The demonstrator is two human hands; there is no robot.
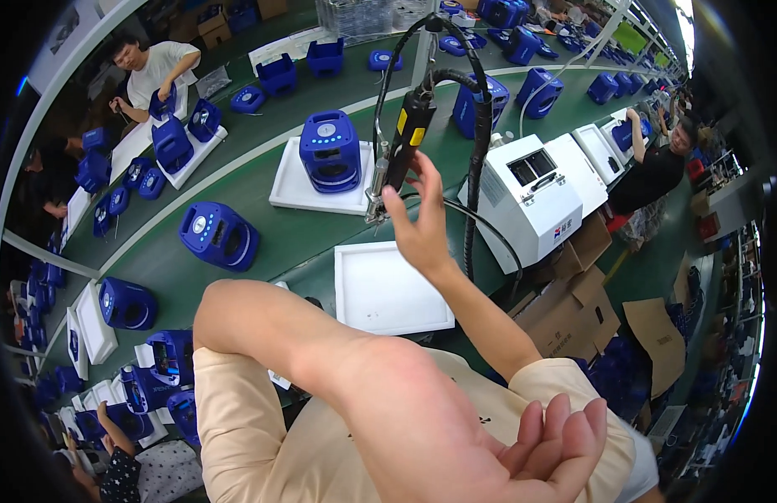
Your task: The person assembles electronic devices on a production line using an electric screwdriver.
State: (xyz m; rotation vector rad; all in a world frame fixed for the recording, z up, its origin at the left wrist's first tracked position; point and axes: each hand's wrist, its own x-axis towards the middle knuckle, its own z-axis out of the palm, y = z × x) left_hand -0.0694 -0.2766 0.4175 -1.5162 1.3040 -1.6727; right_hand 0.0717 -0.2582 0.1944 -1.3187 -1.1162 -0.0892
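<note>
My right hand (423,220) is raised beside a black powered screwdriver (407,134) with yellow labels, which hangs over the bench on a cable. Its thumb and fingers are spread near the tool's lower end; whether they touch it I cannot tell. Across my front, my left hand (543,457) is close to the camera, palm turned up and fingers loosely curled, with nothing visible in it. Behind the screwdriver a blue plastic appliance housing (331,151) stands on a white tray (289,180). Another white tray (388,289) lies bare in front of me.
A white box-shaped machine (531,189) with a hose stands to the right, above open cardboard boxes (573,306). Another blue housing (218,235) sits left on the green bench. Co-workers handle blue parts across the line, at the left and at the right.
</note>
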